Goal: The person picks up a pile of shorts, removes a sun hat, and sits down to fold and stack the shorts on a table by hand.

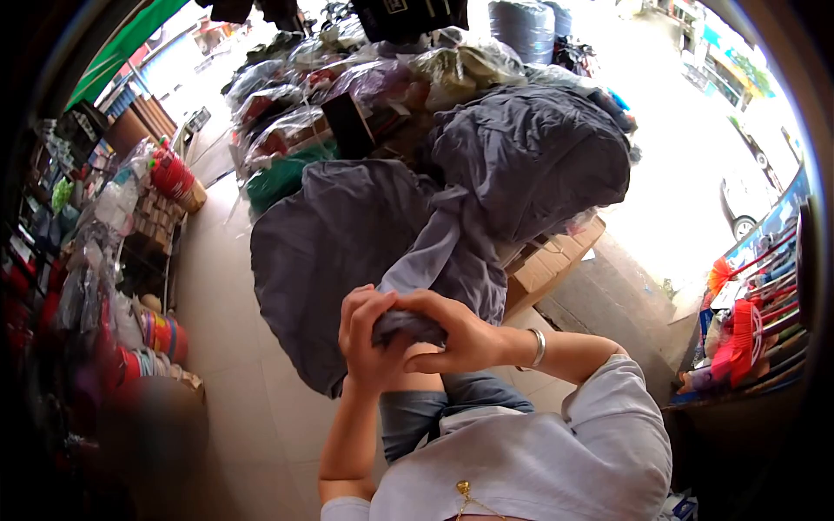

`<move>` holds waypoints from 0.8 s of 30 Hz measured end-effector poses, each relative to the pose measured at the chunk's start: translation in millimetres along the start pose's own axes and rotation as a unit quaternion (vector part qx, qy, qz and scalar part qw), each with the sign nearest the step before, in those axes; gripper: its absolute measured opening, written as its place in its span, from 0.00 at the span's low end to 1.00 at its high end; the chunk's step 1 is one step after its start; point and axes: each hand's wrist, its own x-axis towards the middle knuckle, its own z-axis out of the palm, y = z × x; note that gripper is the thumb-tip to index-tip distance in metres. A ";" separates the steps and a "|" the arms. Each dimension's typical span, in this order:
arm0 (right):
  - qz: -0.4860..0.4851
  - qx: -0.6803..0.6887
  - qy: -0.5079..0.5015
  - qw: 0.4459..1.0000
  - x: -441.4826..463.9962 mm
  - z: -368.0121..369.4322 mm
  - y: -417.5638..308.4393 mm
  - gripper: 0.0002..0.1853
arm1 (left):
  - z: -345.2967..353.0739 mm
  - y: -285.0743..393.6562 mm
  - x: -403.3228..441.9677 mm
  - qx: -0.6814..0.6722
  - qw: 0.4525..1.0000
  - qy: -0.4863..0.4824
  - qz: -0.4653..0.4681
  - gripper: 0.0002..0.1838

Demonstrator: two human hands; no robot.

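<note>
At the bottom centre, a person wears a pale shirt [530, 460]. Just above, near the middle of the frame, the left hand [367, 337] and right hand [465, 334] meet, fingers curled around a bunched end of grey cloth [334, 239]; the right thumb stands apart from its fingers. The cloth spreads from the centre to the upper right, partly hiding a cardboard box [560, 269]. Beyond, plastic-wrapped bundles [373, 82] fill the top centre
</note>
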 end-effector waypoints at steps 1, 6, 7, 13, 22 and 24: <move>0.000 0.007 -0.004 1.000 -8.0 4.3 7.8 0.33 | -1.3 -0.6 3.1 0.011 1.000 0.006 -0.017 0.16; 0.002 -0.298 0.092 0.950 -35.0 -0.3 42.8 0.40 | -14.6 12.7 28.3 -0.126 0.983 0.119 -0.062 0.15; 0.006 -0.347 0.085 0.934 -34.6 -8.5 44.6 0.36 | -21.7 19.3 37.1 -0.123 0.983 0.119 -0.062 0.15; -0.020 -0.336 0.068 0.939 12.8 -79.3 -9.4 0.20 | -109.0 22.9 60.3 -0.195 0.951 0.199 -0.133 0.12; -0.227 -0.376 0.060 0.896 126.9 -69.5 -145.5 0.17 | -253.7 93.7 93.9 0.262 0.956 -0.009 -0.135 0.18; -0.221 -0.354 0.080 0.905 143.2 -55.0 -144.5 0.18 | -274.9 117.7 95.8 0.183 0.962 0.174 -0.108 0.12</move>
